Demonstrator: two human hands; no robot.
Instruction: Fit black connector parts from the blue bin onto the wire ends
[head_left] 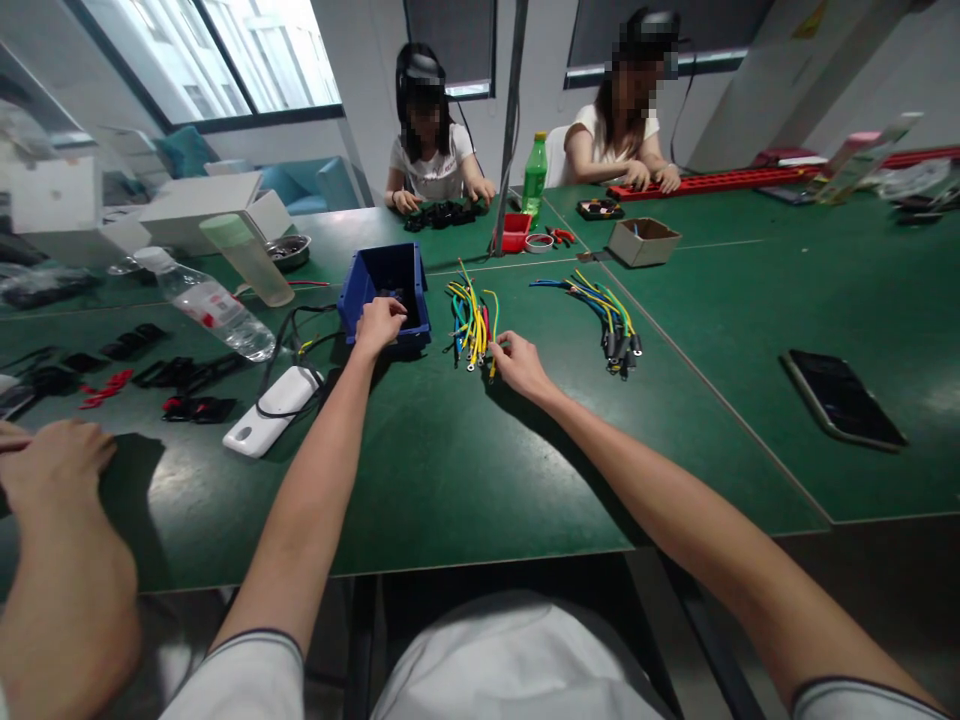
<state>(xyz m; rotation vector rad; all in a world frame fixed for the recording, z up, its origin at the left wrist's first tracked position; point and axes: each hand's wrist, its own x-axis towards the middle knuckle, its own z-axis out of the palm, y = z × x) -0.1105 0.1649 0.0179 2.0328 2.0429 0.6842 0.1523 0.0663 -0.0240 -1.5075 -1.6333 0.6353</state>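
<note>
My left hand (381,325) reaches over the front of a blue plastic bin (352,290), its fingers pinched together; what they hold, if anything, is hidden. Small dark parts (388,297) lie inside the bin. To the right, my right hand (520,362) closes on a yellow-green wire (494,315) at the right side of a loose bundle of wires (472,325). Yellow, green, blue and red wires with ring terminals make up this bundle. Farther right lies a second bundle of wires (609,310), with black sleeves near its ring terminals.
A white power bank (274,410) with a black cable lies left, near a tilted water bottle (217,305). A phone (844,398) lies right. Beyond are a cardboard box (643,243) and green bottle (535,180). Two people work opposite; another person's arm (64,560) is at left.
</note>
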